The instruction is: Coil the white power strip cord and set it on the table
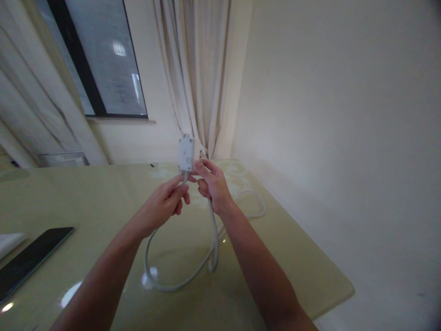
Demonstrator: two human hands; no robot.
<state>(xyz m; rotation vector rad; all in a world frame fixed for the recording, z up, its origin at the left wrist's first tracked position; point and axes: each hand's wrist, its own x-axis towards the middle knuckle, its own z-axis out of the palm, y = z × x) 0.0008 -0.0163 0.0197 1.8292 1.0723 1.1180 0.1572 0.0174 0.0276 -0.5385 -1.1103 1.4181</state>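
Both my hands are raised above a glossy greenish table [296, 257]. My left hand [164, 202] pinches a thick white cable [215, 234] just under a small white box-shaped adapter [186, 154], which stands upright at the cable's end. My right hand [212, 184] is closed around the same cable, close beside the left, its fingertips near the base of the adapter. From my hands the cable hangs down and lies in loose loops on the table.
A dark flat phone or tablet [29, 259] lies at the table's left edge beside something white [8, 241]. Cream curtains [196, 69] and a dark window [99, 55] stand behind the table. A plain wall [344, 115] runs along the right side.
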